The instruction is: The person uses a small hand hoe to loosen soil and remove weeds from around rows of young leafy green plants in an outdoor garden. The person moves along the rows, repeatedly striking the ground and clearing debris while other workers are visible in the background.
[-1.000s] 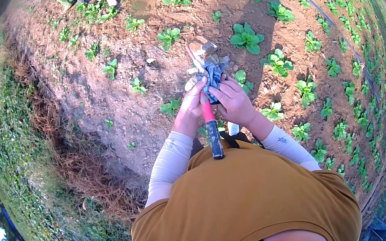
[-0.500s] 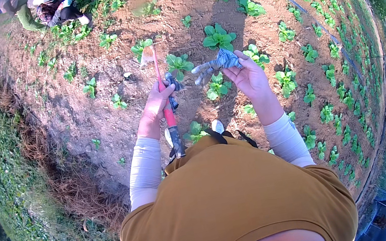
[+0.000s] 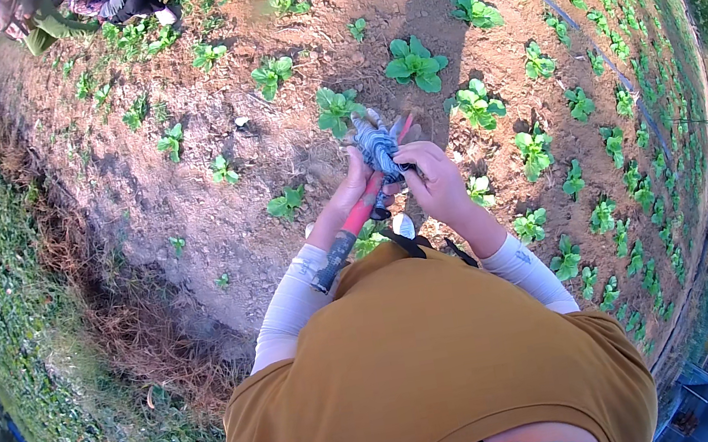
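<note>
In front of my body, my two hands meet over a bunched grey-blue work glove (image 3: pixel 376 148). My right hand (image 3: pixel 437 179) pinches the glove's edge from the right. On the other side, my left hand (image 3: pixel 352 183) is closed around a small hoe with a red handle (image 3: pixel 361 210) and touches the glove too. The handle slants, its dark, worn grip end down by my left forearm. Beyond the glove only a bit of the red shaft shows; the hoe's head is mostly hidden. Something dark, perhaps a second glove, hangs beneath my hands.
Leafy green seedlings (image 3: pixel 416 65) grow in rows over brown soil. A dark hose (image 3: pixel 556 8) runs along the right side. Dry brown grass (image 3: pixel 129 337) and a green verge lie left. At the far left, a person in dark trousers (image 3: pixel 127 0) crouches beside another person.
My right hand has brought the glove left to my left hand. The hoe has swung from nearly upright to a slant, its head now toward the right. The view has shifted slightly.
</note>
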`<state>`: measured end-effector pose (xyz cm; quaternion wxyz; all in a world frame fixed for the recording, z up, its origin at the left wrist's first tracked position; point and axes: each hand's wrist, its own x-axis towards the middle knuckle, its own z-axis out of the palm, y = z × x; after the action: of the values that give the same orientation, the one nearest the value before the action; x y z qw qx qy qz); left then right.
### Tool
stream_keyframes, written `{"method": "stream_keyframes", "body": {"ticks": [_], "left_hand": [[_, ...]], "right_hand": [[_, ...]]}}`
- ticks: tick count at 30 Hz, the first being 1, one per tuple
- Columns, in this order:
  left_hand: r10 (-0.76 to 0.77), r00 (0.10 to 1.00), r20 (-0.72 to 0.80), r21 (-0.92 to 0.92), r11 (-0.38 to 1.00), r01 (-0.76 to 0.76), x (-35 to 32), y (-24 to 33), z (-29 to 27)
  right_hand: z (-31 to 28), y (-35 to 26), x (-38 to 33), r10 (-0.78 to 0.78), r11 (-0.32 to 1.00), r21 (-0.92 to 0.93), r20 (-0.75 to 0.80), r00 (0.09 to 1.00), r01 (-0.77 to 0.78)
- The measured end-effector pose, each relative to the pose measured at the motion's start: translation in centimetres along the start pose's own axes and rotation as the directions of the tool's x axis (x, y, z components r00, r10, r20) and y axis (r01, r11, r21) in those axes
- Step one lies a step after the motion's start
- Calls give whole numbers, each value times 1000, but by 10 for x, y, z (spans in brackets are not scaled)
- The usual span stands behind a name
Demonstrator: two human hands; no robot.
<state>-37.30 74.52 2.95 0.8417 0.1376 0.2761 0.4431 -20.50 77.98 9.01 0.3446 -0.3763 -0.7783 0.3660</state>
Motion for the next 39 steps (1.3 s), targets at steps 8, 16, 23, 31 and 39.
{"method": "stream_keyframes", "body": {"ticks": [8,16,23,31,39], "left_hand": [[165,960,-227,257,961,-104,-2,17,4],[221,969,-113,78,974,-213,-5,29,22],[206,978,-19,-6,978,-206,-10,27,31],[244,955,-168,203,957,-209,-43,68,64],[410,894,-183,-34,906,-422,-18,75,24]], "right_hand": [[4,1,-28,298,870,430,-69,952,-241],[33,22,-10,366,-340,708,706,606,-619],[45,1,21,204,-436,815,502,840,-382],[24,43,21,473,-260,908,417,776,-330],[5,50,22,602,38,880,358,714,-473]]}}
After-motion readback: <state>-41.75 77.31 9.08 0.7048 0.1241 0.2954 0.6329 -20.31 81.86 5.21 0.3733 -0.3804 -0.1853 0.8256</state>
